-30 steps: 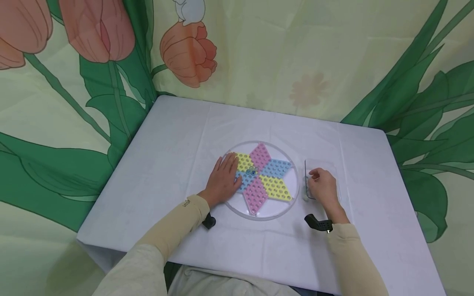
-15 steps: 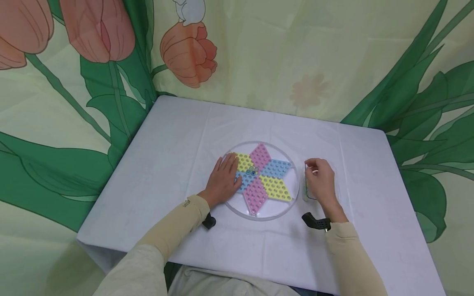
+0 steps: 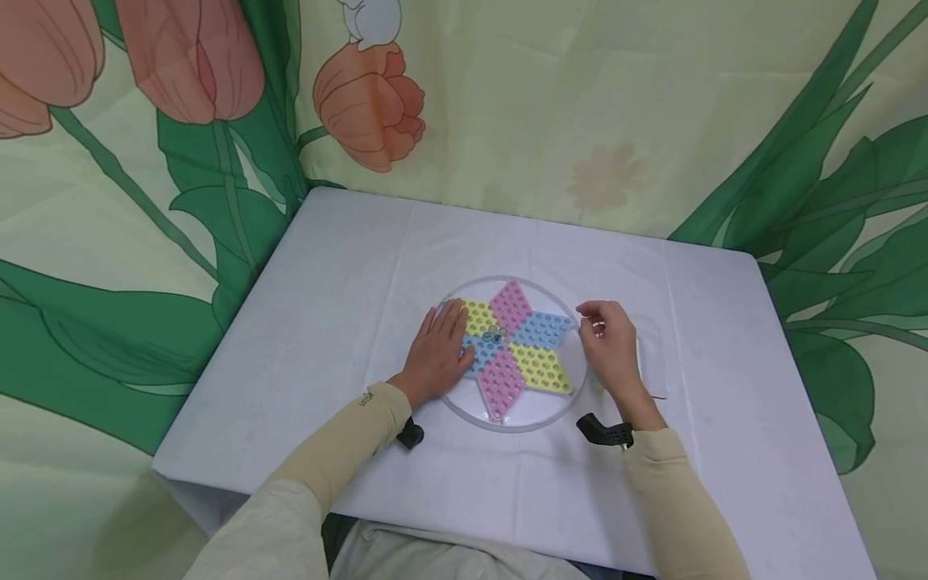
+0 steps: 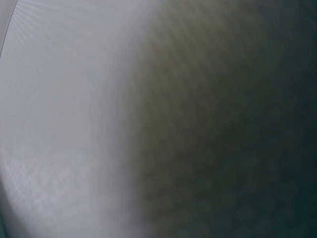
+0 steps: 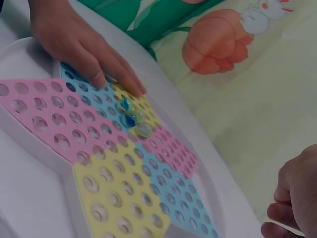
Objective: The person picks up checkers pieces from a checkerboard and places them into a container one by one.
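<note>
A short line of small dark lettering (image 3: 366, 398) stands on the left sleeve (image 3: 319, 475), near its cuff, left of centre in the lower half of the head view. It is too small to read.

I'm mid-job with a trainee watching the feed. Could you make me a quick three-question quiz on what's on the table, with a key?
1. True or false: the marbles sit near the middle of the star board.
2. Multiple choice: where is the left hand?
A: over the star board's left side
B: over its right side
C: apart from it, behind its far edge
3. Short answer: which three colours are the star board's points?

Key:
1. True.
2. A.
3. Pink, yellow and blue.
</note>
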The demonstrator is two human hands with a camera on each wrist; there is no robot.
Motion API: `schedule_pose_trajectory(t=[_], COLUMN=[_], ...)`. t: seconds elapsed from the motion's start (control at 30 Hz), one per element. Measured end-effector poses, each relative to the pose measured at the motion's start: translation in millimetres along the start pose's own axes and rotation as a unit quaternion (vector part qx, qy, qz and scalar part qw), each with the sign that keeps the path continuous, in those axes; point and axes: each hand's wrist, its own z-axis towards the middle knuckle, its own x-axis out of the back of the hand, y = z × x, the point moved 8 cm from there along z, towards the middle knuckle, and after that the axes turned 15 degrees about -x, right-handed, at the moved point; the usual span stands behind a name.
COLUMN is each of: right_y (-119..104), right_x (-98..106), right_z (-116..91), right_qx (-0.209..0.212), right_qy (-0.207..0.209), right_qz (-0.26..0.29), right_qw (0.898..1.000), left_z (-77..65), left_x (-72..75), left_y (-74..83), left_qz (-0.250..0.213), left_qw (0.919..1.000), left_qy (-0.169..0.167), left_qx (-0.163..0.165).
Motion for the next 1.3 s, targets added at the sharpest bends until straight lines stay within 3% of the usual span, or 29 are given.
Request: schedule_pose_trajectory(t=[1.0, 1.3], right_y=[-24, -27], right_x=[-54, -65], right_z=[-12, -13], right_qx=[0.059, 0.047], right_qy=[-0.077, -0.112], right_qz=[0.010, 0.022], right_qw=[0.995, 0.992], left_z=[-0.2, 0.0], left_x=[1.0, 1.8], left_y=[0.5, 0.9], left_qz=[-0.004, -0.007], left_qw=[1.0000, 1.0000], left_qy=[-0.008, -0.007], left_qx=[0.000, 0.000])
